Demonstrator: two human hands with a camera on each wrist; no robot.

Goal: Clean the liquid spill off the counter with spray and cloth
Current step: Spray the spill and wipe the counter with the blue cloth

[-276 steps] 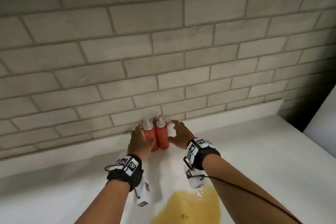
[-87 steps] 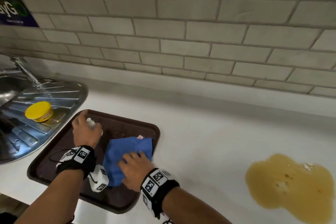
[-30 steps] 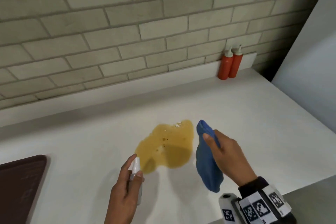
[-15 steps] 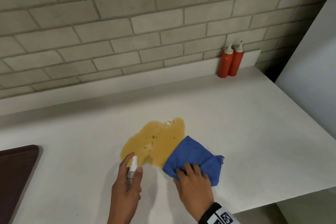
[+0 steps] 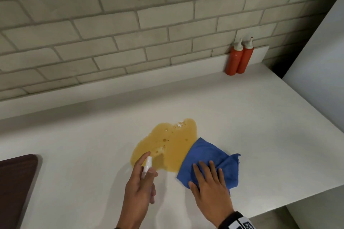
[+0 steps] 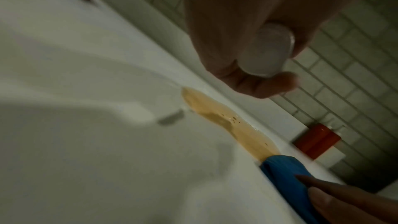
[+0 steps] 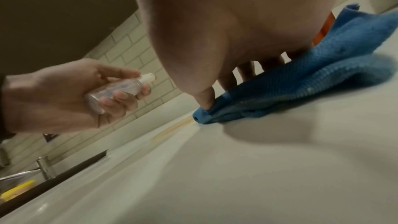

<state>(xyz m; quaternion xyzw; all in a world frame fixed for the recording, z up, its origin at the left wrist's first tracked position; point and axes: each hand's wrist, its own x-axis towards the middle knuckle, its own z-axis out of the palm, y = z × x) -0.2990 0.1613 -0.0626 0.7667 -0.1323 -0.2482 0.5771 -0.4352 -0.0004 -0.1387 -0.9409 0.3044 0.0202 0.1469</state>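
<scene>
A yellow-brown spill (image 5: 168, 143) (image 6: 232, 125) lies on the white counter (image 5: 242, 117). A blue cloth (image 5: 210, 161) (image 6: 286, 173) (image 7: 301, 83) lies flat on the counter, its left edge over the spill's right side. My right hand (image 5: 210, 188) (image 7: 226, 40) presses down on the cloth with spread, straight fingers. My left hand (image 5: 141, 182) (image 7: 71, 91) grips a small clear spray bottle (image 5: 147, 166) (image 6: 262, 50) (image 7: 120, 89) with a white nozzle, held just above the counter at the spill's near-left edge, nozzle toward the spill.
Two red squeeze bottles (image 5: 239, 57) stand against the brick wall at the back right. A dark brown tray (image 5: 16, 182) corner shows at the left edge. A white panel (image 5: 320, 57) bounds the counter on the right. The counter's front edge runs close behind my right wrist.
One second ago my right hand held the cloth bunched above the counter; it has since laid it flat at the spill's right edge and presses on it. The left hand has barely moved.
</scene>
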